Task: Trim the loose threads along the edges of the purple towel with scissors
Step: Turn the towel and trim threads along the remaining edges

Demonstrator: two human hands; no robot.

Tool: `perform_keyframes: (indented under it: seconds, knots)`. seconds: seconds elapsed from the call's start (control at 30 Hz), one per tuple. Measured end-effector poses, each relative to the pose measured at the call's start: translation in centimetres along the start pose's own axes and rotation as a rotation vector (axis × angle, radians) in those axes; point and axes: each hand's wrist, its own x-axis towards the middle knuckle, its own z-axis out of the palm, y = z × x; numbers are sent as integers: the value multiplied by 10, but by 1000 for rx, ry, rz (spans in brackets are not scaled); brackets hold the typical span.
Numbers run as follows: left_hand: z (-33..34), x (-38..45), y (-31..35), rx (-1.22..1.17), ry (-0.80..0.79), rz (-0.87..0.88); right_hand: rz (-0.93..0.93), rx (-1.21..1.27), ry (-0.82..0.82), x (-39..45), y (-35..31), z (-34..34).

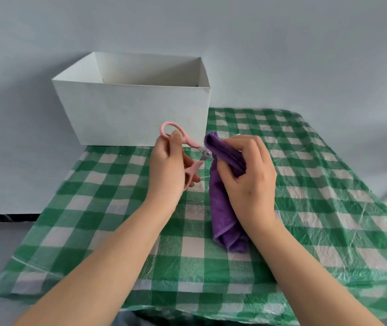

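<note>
The left hand [171, 165] grips small pink-handled scissors [187, 149], their short blades touching the folded edge of the soft purple terry towel [223, 208]. The right hand [246, 175] curls its fingers [249, 147] round that fold, the rest hanging onto the green-checked desk [329, 208]. Blades this near the fold could nick cloth rather than thread.

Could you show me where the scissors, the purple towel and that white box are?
pink scissors [189, 140], head view, on the upper handle arm.
purple towel [222, 208], head view, on the hanging part below the right hand.
white box [131, 114], head view, on its front wall.
</note>
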Motion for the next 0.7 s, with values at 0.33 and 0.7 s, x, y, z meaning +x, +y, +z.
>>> perform_keyframes:
  seconds: [0.33, 0.7]
  knots:
    - [-1, 2, -2, -180, 53, -178, -129, -217, -164, -5, 5, 5]
    - [6, -3, -1, 41, 64, 33, -57, -119, -161, -6, -1, 11]
